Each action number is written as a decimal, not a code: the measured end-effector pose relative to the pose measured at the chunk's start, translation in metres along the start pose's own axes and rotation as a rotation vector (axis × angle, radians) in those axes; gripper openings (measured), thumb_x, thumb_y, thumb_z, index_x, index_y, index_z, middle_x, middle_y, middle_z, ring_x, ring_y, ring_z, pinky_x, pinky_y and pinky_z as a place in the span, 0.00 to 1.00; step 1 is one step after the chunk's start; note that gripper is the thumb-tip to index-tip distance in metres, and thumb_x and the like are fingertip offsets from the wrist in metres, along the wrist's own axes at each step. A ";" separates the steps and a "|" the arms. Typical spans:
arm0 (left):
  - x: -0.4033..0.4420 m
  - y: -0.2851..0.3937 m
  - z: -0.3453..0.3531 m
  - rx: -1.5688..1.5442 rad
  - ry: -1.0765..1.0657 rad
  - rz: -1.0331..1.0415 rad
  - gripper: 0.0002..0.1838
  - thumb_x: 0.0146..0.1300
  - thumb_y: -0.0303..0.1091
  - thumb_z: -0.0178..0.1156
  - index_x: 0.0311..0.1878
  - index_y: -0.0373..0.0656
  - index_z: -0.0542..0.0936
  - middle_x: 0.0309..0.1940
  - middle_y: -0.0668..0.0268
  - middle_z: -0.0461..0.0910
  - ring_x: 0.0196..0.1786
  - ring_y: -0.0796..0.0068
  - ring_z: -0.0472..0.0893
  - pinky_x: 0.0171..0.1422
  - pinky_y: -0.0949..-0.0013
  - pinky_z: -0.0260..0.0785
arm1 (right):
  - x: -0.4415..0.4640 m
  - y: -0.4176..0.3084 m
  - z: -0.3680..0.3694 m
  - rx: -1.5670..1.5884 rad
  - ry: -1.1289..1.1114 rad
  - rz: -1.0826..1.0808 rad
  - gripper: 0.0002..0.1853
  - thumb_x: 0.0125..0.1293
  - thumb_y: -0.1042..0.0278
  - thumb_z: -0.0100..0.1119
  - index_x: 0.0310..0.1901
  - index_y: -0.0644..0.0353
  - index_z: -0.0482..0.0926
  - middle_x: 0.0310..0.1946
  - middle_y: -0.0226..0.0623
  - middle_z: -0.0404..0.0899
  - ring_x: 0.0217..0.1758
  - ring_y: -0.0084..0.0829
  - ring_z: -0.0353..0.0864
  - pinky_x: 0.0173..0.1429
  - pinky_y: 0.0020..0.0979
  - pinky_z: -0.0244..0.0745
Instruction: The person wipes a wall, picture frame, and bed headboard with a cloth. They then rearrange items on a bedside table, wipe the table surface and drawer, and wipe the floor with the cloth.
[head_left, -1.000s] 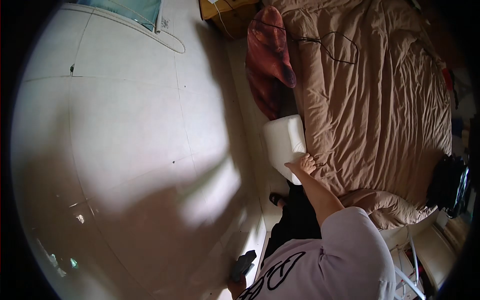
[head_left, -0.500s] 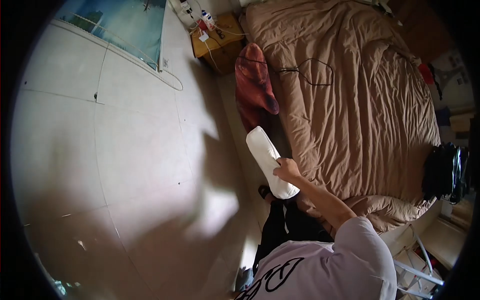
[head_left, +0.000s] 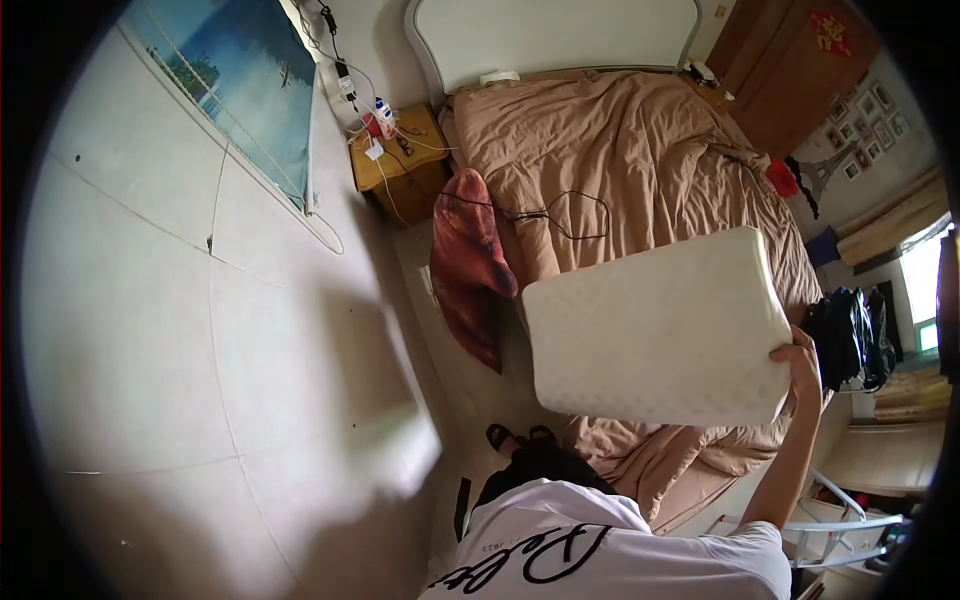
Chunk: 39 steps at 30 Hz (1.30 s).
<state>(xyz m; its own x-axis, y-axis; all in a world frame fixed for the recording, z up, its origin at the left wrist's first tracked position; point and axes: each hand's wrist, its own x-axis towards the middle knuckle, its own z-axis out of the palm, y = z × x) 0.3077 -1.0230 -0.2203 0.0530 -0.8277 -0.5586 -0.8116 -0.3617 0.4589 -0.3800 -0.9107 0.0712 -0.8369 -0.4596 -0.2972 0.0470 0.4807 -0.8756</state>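
Observation:
My right hand (head_left: 801,362) is closed on the right edge of a white latex pillow (head_left: 655,335) with a dimpled surface. The pillow is held up with its broad face toward me, over the near part of the bed, hiding some of the bedding behind it. Behind and around it spreads a rumpled brown duvet (head_left: 640,140). My left hand is outside the view.
A reddish patterned cushion or cloth (head_left: 468,255) leans along the bed's left side. A black cable (head_left: 600,205) loops over the duvet. At the far left stands a wooden nightstand (head_left: 405,165) with a bottle and cords. Dark clothes (head_left: 850,335) hang at right, above a metal-framed stand (head_left: 845,522).
The pillow has swung right and turned from a narrow edge to its broad face. My right hand moved right with it, and the view has tilted up to show the headboard.

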 end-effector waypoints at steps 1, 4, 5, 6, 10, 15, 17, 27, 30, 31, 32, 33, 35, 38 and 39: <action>0.004 0.001 -0.001 -0.011 -0.004 0.001 0.20 0.59 0.42 0.71 0.45 0.34 0.84 0.38 0.47 0.86 0.44 0.48 0.87 0.44 0.52 0.80 | 0.009 0.025 -0.018 0.025 0.077 0.035 0.18 0.44 0.76 0.63 0.41 0.64 0.85 0.29 0.36 0.85 0.28 0.32 0.83 0.37 0.31 0.80; 0.011 0.001 -0.006 -0.029 -0.011 0.005 0.19 0.60 0.42 0.71 0.45 0.34 0.84 0.38 0.47 0.86 0.44 0.48 0.87 0.44 0.52 0.80 | 0.038 0.117 -0.047 -0.096 0.230 0.223 0.14 0.47 0.74 0.62 0.38 0.63 0.84 0.30 0.36 0.85 0.27 0.34 0.84 0.34 0.34 0.80; 0.011 -0.006 -0.005 -0.031 -0.007 0.001 0.19 0.60 0.42 0.71 0.45 0.34 0.84 0.38 0.47 0.86 0.44 0.48 0.87 0.44 0.52 0.80 | 0.054 0.154 -0.047 -0.241 0.307 0.373 0.12 0.48 0.73 0.61 0.37 0.62 0.83 0.32 0.35 0.86 0.27 0.34 0.84 0.33 0.36 0.80; 0.013 0.001 -0.012 -0.028 -0.011 -0.004 0.19 0.60 0.42 0.71 0.45 0.34 0.84 0.38 0.47 0.86 0.44 0.48 0.87 0.44 0.52 0.80 | 0.081 0.201 -0.048 -0.610 0.242 0.456 0.09 0.52 0.71 0.61 0.37 0.60 0.82 0.31 0.35 0.86 0.27 0.35 0.84 0.30 0.38 0.78; 0.013 0.001 -0.021 -0.021 0.003 -0.049 0.19 0.60 0.41 0.70 0.46 0.34 0.84 0.39 0.47 0.86 0.44 0.49 0.87 0.44 0.52 0.80 | 0.135 0.246 0.067 -0.557 -0.076 0.717 0.08 0.66 0.61 0.58 0.42 0.53 0.80 0.33 0.35 0.85 0.28 0.36 0.85 0.28 0.41 0.76; 0.004 0.015 -0.041 0.023 0.044 -0.143 0.18 0.61 0.41 0.70 0.46 0.34 0.84 0.39 0.47 0.86 0.44 0.49 0.87 0.44 0.52 0.80 | 0.245 0.279 0.273 -1.100 -0.597 -0.579 0.09 0.62 0.60 0.62 0.33 0.56 0.84 0.34 0.40 0.86 0.39 0.40 0.87 0.43 0.44 0.83; -0.004 0.024 -0.047 0.052 0.064 -0.189 0.18 0.61 0.40 0.70 0.46 0.34 0.84 0.39 0.47 0.86 0.44 0.49 0.87 0.44 0.52 0.80 | 0.283 0.267 0.379 -1.154 -0.620 -0.574 0.12 0.59 0.57 0.67 0.39 0.55 0.87 0.37 0.44 0.87 0.44 0.47 0.87 0.48 0.44 0.82; -0.012 0.101 -0.077 0.186 0.074 -0.337 0.17 0.62 0.39 0.69 0.47 0.34 0.83 0.40 0.48 0.86 0.45 0.50 0.87 0.45 0.53 0.80 | 0.289 0.125 0.638 -0.796 -0.513 0.176 0.52 0.52 0.37 0.72 0.72 0.64 0.66 0.59 0.57 0.81 0.63 0.52 0.81 0.67 0.45 0.77; -0.015 0.116 -0.085 0.190 0.095 -0.366 0.17 0.62 0.39 0.68 0.47 0.34 0.83 0.40 0.48 0.86 0.45 0.50 0.87 0.45 0.53 0.80 | 0.286 0.130 0.657 -0.731 -0.481 0.196 0.46 0.53 0.41 0.72 0.66 0.66 0.72 0.52 0.56 0.84 0.58 0.51 0.84 0.61 0.45 0.80; -0.015 0.121 -0.087 0.196 0.106 -0.374 0.17 0.62 0.39 0.68 0.47 0.34 0.83 0.40 0.48 0.86 0.45 0.50 0.87 0.45 0.53 0.80 | 0.285 0.127 0.662 -0.699 -0.464 0.150 0.41 0.55 0.44 0.71 0.63 0.66 0.74 0.49 0.55 0.85 0.54 0.50 0.86 0.58 0.44 0.82; -0.015 0.125 -0.090 0.196 0.114 -0.379 0.17 0.63 0.39 0.68 0.47 0.34 0.83 0.40 0.48 0.86 0.45 0.50 0.87 0.45 0.53 0.80 | 0.285 0.122 0.666 -0.665 -0.442 0.106 0.37 0.56 0.47 0.71 0.60 0.67 0.77 0.45 0.54 0.86 0.51 0.49 0.87 0.54 0.44 0.84; -0.013 0.127 -0.095 0.196 0.116 -0.383 0.17 0.63 0.38 0.68 0.47 0.34 0.83 0.40 0.48 0.86 0.45 0.50 0.87 0.45 0.53 0.80 | 0.289 0.104 0.664 -0.665 -0.446 0.098 0.37 0.56 0.47 0.71 0.60 0.67 0.77 0.45 0.54 0.86 0.51 0.49 0.87 0.54 0.44 0.84; -0.007 0.131 -0.103 0.201 0.129 -0.387 0.17 0.63 0.38 0.68 0.47 0.34 0.83 0.41 0.48 0.86 0.45 0.50 0.87 0.45 0.53 0.80 | 0.298 0.058 0.643 -0.466 -0.621 0.078 0.30 0.58 0.51 0.69 0.55 0.67 0.80 0.38 0.48 0.86 0.42 0.43 0.88 0.42 0.41 0.84; 0.004 0.134 -0.108 0.199 0.137 -0.375 0.17 0.63 0.38 0.68 0.47 0.34 0.83 0.41 0.48 0.86 0.46 0.51 0.87 0.45 0.53 0.80 | 0.288 -0.020 0.599 -0.250 -0.734 0.096 0.24 0.60 0.55 0.67 0.50 0.67 0.83 0.34 0.42 0.85 0.36 0.36 0.86 0.33 0.37 0.82; 0.009 0.135 -0.107 0.193 0.139 -0.367 0.17 0.63 0.38 0.67 0.48 0.34 0.83 0.41 0.48 0.86 0.46 0.51 0.87 0.45 0.53 0.80 | 0.276 -0.042 0.583 -0.132 -0.771 0.131 0.22 0.61 0.57 0.66 0.49 0.66 0.84 0.33 0.39 0.85 0.33 0.33 0.85 0.29 0.35 0.80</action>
<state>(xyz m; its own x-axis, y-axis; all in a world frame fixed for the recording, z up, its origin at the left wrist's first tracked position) 0.2610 -1.1254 -0.0895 0.4255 -0.7138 -0.5563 -0.8173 -0.5671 0.1025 -0.2949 -1.4936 -0.1957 -0.2128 -0.7580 -0.6166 0.0131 0.6288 -0.7775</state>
